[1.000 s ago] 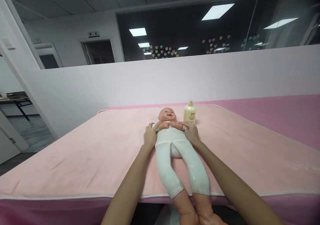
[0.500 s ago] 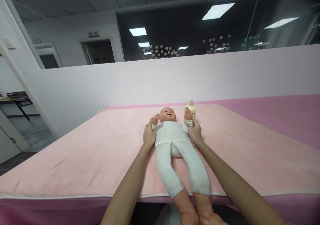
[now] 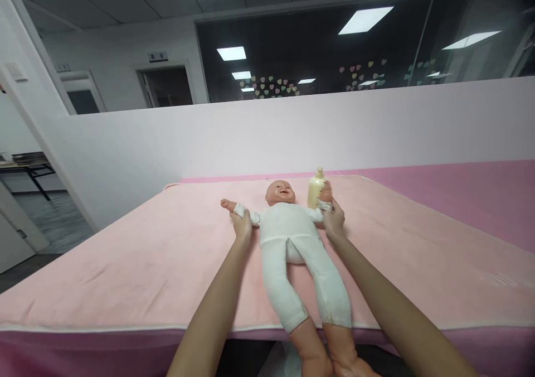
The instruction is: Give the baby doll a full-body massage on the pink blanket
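A baby doll (image 3: 288,221) with a white cloth body lies on its back on a pink blanket (image 3: 167,254), its lower legs hanging past the front edge. My left hand (image 3: 242,225) is closed round the doll's arm on the left, near the wrist, and that arm points out sideways. Round the wrist of the doll's other arm my right hand (image 3: 334,220) is closed, and the doll's hand there points upward. Just behind that raised hand stands a pale yellow pump bottle (image 3: 315,190), partly covered by it.
A low white wall (image 3: 209,137) runs behind the bed, with a dark window (image 3: 317,48) above it. Pink sheet (image 3: 472,193) shows beyond the blanket on the right. At far left stands a black-legged table (image 3: 35,170).
Both hands have moved outward, spreading the doll's arms. The arm on the left went from bent up beside the head to stretched sideways. More of the bottle shows now.
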### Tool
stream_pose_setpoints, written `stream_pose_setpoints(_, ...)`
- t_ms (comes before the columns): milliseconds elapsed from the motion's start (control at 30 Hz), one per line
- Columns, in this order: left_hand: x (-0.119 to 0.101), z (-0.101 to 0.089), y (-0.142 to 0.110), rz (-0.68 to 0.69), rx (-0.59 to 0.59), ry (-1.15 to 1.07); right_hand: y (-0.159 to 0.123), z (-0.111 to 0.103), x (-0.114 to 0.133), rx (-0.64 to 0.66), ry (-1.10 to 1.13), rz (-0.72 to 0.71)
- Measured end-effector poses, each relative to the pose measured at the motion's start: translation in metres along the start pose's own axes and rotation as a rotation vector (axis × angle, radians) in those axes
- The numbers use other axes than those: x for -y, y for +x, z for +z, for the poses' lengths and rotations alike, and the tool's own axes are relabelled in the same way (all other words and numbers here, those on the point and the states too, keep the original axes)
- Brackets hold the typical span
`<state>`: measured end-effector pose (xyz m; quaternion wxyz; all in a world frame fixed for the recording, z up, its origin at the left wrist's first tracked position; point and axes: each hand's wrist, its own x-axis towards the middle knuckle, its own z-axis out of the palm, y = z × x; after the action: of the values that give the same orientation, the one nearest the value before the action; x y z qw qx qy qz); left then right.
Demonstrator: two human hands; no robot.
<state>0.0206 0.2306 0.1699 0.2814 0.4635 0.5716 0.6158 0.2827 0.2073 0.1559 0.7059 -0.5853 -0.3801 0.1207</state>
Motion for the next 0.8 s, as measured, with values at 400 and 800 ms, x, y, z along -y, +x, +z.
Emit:
stream_pose_setpoints(400, -0.026, -0.001, -0.027, 0.489, 0.39, 0.817, -0.014, -0.003, 0.031, 0.498, -0.463, -0.435)
stream_pose_setpoints(800, -0.023, -0.005, -0.023, 0.474, 0.39, 0.67, -0.016, -0.003, 0.027, 0.425, -0.193, -0.301)
